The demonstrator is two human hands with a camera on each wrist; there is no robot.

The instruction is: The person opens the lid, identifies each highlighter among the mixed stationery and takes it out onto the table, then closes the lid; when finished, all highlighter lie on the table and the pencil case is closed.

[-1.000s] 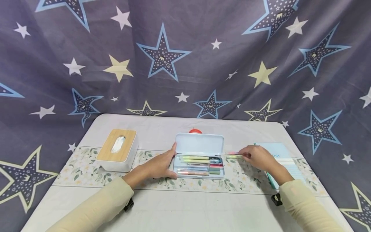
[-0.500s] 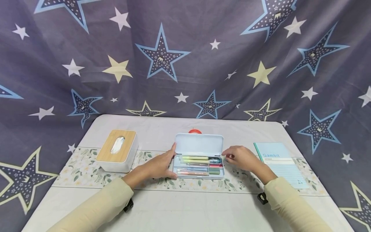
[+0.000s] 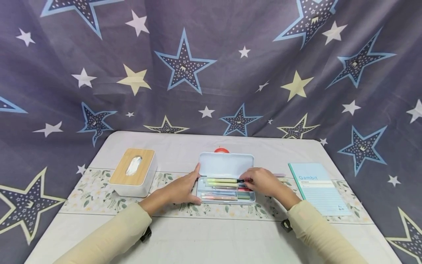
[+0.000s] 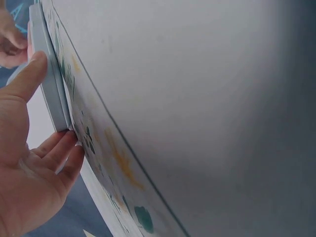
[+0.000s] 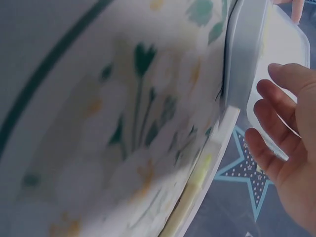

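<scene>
The tissue box (image 3: 132, 179) stood leftmost. The left hand (image 3: 182, 187), thumb and fingers apart, gripped the left end of the open case (image 3: 224, 165). Pens (image 3: 221, 184) lay inside; over their right ends was the right hand (image 3: 265, 182), fingers bent, whether pinching one I couldn't tell. The notebook (image 3: 319, 189) lay rightmost.

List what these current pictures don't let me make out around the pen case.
Right hand: head view; its own fingers hide whether it pinches one of the pens.
Red object: head view; the raised lid hides its lower part.
Inside of the pen case: left wrist view; the side wall hides most.
Yellow pen: right wrist view; cut off by the bottom edge.
Notebook: head view; corner print too small.
</scene>
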